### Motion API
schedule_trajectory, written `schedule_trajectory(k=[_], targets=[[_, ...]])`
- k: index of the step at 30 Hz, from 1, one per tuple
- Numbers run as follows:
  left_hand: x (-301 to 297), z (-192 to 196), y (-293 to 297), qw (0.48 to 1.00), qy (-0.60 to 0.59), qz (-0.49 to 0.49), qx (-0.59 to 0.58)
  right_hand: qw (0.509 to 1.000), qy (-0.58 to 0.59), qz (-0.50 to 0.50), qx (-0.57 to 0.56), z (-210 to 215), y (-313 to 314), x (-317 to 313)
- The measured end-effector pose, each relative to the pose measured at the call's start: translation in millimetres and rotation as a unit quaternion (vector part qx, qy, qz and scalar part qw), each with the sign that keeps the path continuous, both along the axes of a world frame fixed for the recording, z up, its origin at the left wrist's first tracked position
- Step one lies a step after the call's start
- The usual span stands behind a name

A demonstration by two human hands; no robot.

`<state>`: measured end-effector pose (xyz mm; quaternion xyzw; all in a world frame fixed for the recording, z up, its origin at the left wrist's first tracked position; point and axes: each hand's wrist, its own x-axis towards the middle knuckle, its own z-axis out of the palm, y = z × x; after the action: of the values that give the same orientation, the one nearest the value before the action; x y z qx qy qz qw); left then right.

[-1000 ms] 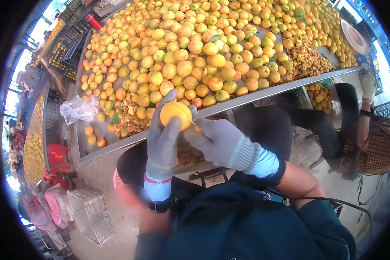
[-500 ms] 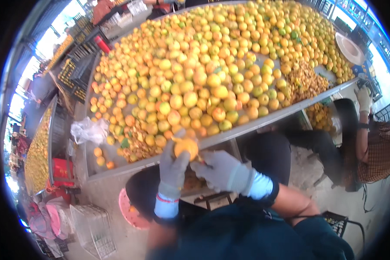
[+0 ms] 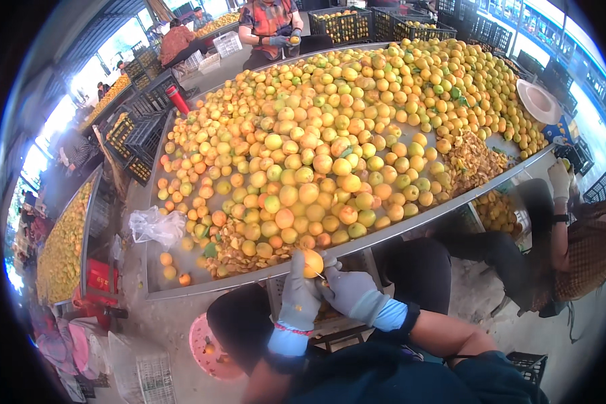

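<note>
Fruit fills the scene: a large heap of yellow-orange citrus [image 3: 330, 148] lies across a long metal surface [image 3: 182, 286] with a raised rim, spreading from the near left to the far right.

At the near rim, both gloved hands meet on a single orange fruit [image 3: 312, 263]. The left hand [image 3: 299, 298], in a grey glove with a blue cuff, wraps its grip around the fruit from below and from the left. The right hand [image 3: 349, 294], gloved the same way, presses against the fruit's right side with its grip narrow; a thin pale tool may sit between its fingers, but it is too small to tell. The fruit is held just above the near edge of the surface, touching both gloves.

Loose peel scraps [image 3: 232, 252] lie on the surface just left of the hands, and a second pile of peel [image 3: 471, 161] sits at the right. A crumpled clear plastic bag [image 3: 156, 225] rests at the near left. A pink basin [image 3: 209, 343] stands on the floor below.

To the right, another person's gloved hand [image 3: 559, 179] is raised beside the surface. At the far end, a seated person [image 3: 273, 23] holds a fruit. Black crates [image 3: 343, 23] stand behind.
</note>
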<state>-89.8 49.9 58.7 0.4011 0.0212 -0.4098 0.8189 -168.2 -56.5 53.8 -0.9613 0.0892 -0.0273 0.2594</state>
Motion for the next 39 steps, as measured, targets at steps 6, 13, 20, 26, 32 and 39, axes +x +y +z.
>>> schedule_trajectory(k=[6,13,20,26,32,39], targets=[[3,-7,1,0.988,-0.139,0.051,0.049,0.979,-0.105,0.003,0.174,-1,-11,-14],[-2,10,16,0.821,-0.505,0.042,0.265,0.783,-0.011,-0.164,0.600,43,-41,-17],[-4,11,19,0.628,-0.705,-0.059,0.324,0.712,0.038,-0.118,0.691,19,-21,-4],[2,12,20,0.591,-0.736,-0.033,0.328,0.690,0.025,-0.118,0.714,15,-9,5],[-6,4,10,0.695,-0.662,0.067,0.271,0.657,-0.013,-0.139,0.741,25,-2,7],[-11,7,-1,0.954,-0.223,0.089,0.180,0.661,-0.044,-0.124,0.739,4,1,8]])
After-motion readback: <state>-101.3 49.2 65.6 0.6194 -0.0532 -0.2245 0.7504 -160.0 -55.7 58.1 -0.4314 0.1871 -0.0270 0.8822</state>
